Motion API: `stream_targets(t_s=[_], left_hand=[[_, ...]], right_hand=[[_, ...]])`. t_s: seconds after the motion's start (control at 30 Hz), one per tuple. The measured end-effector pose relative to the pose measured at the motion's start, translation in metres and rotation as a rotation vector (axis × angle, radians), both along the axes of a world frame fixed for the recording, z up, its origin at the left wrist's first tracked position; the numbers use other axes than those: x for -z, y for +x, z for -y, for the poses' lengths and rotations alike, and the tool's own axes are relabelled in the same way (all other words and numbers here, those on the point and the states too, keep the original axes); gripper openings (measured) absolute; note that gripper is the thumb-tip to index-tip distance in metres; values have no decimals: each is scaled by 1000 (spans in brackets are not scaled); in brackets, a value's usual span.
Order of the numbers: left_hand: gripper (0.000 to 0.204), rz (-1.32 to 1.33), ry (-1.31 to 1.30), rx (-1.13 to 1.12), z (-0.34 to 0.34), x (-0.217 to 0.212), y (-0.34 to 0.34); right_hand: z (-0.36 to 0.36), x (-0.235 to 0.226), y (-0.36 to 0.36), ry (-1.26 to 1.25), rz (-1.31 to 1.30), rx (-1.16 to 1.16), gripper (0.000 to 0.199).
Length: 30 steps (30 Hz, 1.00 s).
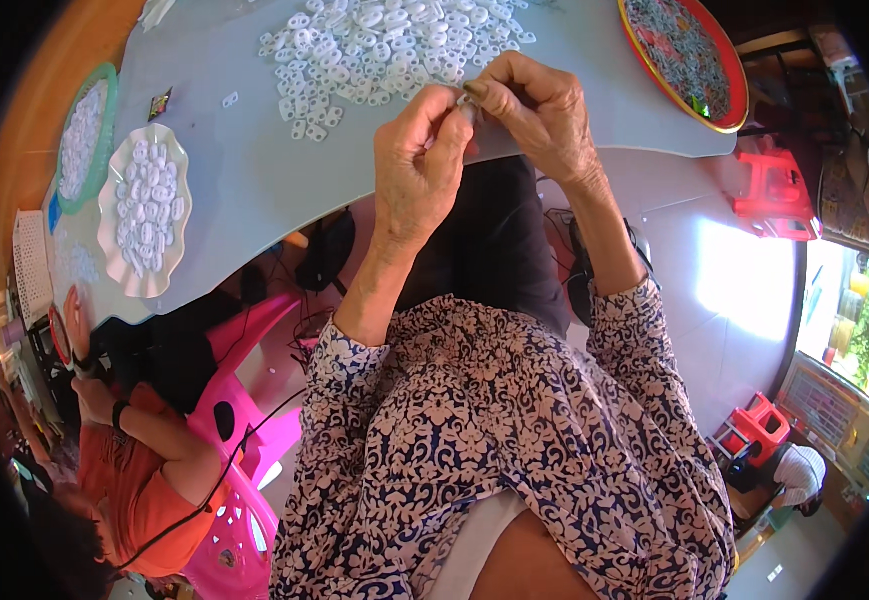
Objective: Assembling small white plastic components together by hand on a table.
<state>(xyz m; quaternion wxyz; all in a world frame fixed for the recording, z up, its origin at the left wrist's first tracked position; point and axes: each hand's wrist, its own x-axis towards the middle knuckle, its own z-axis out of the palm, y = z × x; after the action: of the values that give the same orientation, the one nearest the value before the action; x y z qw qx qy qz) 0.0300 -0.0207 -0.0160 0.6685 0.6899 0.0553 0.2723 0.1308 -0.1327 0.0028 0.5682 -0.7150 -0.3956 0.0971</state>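
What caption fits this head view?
Both hands, left hand and right hand, pinch a small white plastic piece above a grey table.

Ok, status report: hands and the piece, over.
Left hand and right hand both pinching one small white plastic piece at the table edge. Loose pile just beyond. Nothing obstructing.

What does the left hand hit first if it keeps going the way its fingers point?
Probably the right hand: the left hand points up and rightward, fingertips already meeting it around a small part. Beyond lies the pile of white plastic pieces on the table; depth unclear.
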Motion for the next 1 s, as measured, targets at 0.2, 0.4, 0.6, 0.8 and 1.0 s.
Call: stream_targets(t_s=[0.2,0.4,0.6,0.8,1.0], left_hand=[[14,-14,-71,-9,4,-1,-1],[14,-8,-113,30,0,-1,-3],[15,16,-72,19,1,-1,0],[17,-41,-135,37,-1,0,2],[16,-69,-52,66,-9,-7,0]], right_hand=[[4,4,3,124,-215,-96,20],[3,6,5,122,-190,-98,20],[2,0,2,94,-152,-65,18],[0,2,3,71,-162,-39,17],[0,10,8,145,-196,-172,16]])
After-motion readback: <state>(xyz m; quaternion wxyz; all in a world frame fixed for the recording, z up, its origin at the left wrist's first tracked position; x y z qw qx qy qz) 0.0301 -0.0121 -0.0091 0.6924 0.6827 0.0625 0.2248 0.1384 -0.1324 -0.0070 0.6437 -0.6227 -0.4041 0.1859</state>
